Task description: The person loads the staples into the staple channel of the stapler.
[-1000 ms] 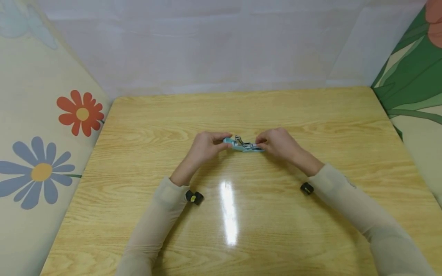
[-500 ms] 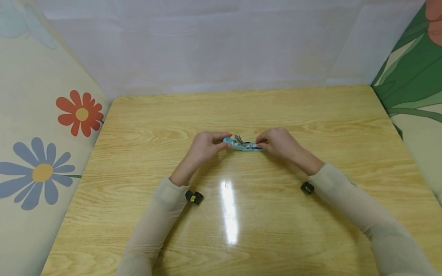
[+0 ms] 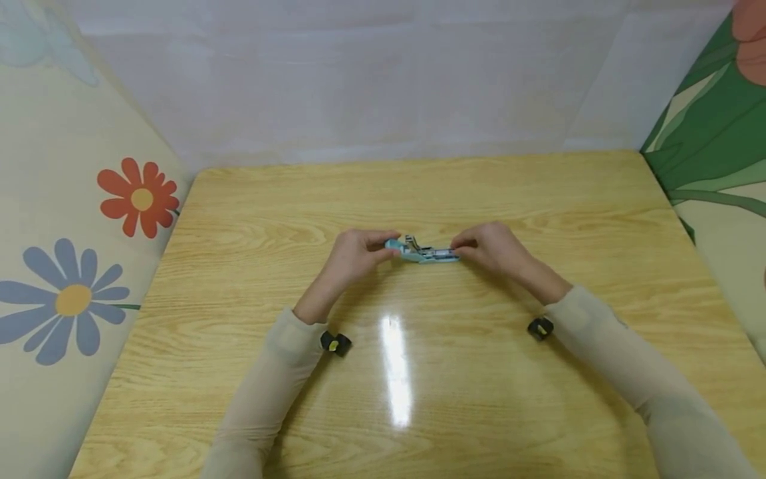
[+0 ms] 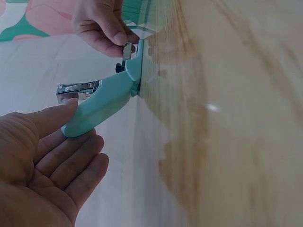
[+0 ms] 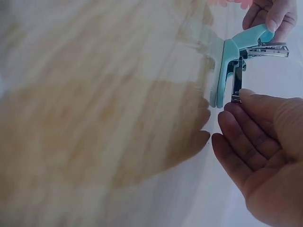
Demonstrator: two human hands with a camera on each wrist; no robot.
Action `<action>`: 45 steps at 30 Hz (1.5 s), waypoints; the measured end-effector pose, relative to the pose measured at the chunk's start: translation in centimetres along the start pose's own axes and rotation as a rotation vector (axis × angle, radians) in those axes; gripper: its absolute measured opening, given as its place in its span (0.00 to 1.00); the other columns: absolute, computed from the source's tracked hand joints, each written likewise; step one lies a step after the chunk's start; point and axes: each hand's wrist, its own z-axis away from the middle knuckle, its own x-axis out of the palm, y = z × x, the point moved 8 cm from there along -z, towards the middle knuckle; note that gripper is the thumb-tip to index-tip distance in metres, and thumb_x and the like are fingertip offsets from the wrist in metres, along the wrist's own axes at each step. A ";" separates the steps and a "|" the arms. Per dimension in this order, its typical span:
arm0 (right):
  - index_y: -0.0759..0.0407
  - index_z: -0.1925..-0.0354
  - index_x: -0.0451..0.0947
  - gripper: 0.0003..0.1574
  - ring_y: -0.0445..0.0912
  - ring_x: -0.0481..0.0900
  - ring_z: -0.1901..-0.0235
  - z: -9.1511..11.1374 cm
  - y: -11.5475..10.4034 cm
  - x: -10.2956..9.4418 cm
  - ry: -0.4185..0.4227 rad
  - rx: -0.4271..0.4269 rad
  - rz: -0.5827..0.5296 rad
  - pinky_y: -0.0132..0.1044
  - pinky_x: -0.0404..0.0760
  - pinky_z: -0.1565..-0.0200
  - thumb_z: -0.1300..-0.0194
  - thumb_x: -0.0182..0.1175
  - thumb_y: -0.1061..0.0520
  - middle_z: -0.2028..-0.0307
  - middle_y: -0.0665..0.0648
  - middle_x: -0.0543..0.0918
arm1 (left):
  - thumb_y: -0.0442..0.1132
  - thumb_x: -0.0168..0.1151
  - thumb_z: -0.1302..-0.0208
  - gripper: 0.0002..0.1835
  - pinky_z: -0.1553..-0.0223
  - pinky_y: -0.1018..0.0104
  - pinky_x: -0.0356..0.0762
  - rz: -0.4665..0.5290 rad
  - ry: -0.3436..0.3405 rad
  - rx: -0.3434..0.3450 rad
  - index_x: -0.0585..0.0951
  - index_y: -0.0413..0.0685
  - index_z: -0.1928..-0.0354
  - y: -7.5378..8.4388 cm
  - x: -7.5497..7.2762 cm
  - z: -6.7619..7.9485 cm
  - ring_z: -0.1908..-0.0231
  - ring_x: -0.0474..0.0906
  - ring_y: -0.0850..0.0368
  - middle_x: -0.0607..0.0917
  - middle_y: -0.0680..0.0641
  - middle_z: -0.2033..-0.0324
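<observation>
A teal stapler [image 3: 413,256] lies folded wide open on the table, its top cover swung back to the left. My left hand [image 3: 352,256] holds the end of that cover between thumb and fingers. The metal staple carrier [image 4: 78,90] juts up from the cover in the left wrist view. At the other end, my right hand [image 3: 493,249] pinches the tip of the metal staple channel [image 5: 237,78] above the base, thumb on top and a fingertip beneath. Whether staples lie in the channel is too small to tell.
The wood-grain table [image 3: 287,199] has a glossy top with a bright reflection in front of the stapler. A pale sheet [image 3: 371,80] hangs behind it, and flower-painted panels [image 3: 72,299] stand at both sides.
My right hand has slid a little to the right, towards the tip of the staple channel, and more of the channel shows. My left hand and the stapler stay nearly still.
</observation>
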 end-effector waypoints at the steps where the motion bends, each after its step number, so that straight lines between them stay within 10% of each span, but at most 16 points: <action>1: 0.57 0.56 0.90 0.09 0.52 0.89 0.52 0.0 0.1 0.0 -0.004 0.004 -0.013 0.49 0.84 0.44 0.32 0.67 0.57 0.56 0.57 0.91 | 0.45 0.71 0.35 0.21 0.52 0.59 0.87 -0.002 -0.004 0.000 0.84 0.53 0.40 -0.1 0.1 0.0 0.49 0.88 0.52 0.89 0.46 0.47; 11: 0.58 0.54 0.89 0.10 0.53 0.88 0.52 0.3 0.7 0.2 -0.030 0.065 -0.081 0.49 0.84 0.46 0.31 0.66 0.57 0.56 0.58 0.91 | 0.47 0.69 0.33 0.21 0.60 0.63 0.84 -0.069 -0.025 -0.026 0.83 0.57 0.39 -0.1 0.6 0.1 0.49 0.87 0.53 0.89 0.47 0.48; 15: 0.58 0.55 0.89 0.09 0.51 0.89 0.55 0.1 0.5 0.2 -0.025 0.062 -0.082 0.47 0.85 0.48 0.30 0.66 0.57 0.57 0.57 0.91 | 0.48 0.68 0.32 0.21 0.73 0.67 0.74 -0.116 -0.025 0.000 0.83 0.58 0.38 0.5 0.3 0.2 0.70 0.82 0.57 0.89 0.45 0.48; 27: 0.58 0.56 0.89 0.08 0.51 0.89 0.55 -0.3 0.4 0.1 0.001 0.044 -0.064 0.48 0.85 0.47 0.32 0.67 0.58 0.57 0.57 0.91 | 0.49 0.66 0.31 0.24 0.58 0.57 0.80 -0.251 -0.022 0.106 0.81 0.55 0.35 3.9 0.4 -0.7 0.69 0.85 0.50 0.87 0.46 0.44; 35: 0.58 0.56 0.89 0.09 0.52 0.89 0.55 -0.3 0.5 0.1 0.001 0.042 -0.075 0.48 0.85 0.47 0.33 0.68 0.58 0.57 0.58 0.91 | 0.47 0.68 0.32 0.24 0.77 0.67 0.64 -0.282 -0.013 0.181 0.81 0.48 0.37 6.0 1.9 -1.5 0.86 0.56 0.62 0.88 0.45 0.48; 45: 0.61 0.55 0.89 0.10 0.52 0.89 0.56 -0.3 0.4 0.0 -0.016 0.017 -0.041 0.47 0.86 0.50 0.34 0.69 0.59 0.58 0.59 0.91 | 0.50 0.69 0.34 0.24 0.80 0.71 0.60 -0.458 0.031 0.199 0.83 0.54 0.38 7.8 3.5 -1.9 0.83 0.59 0.63 0.92 0.45 0.64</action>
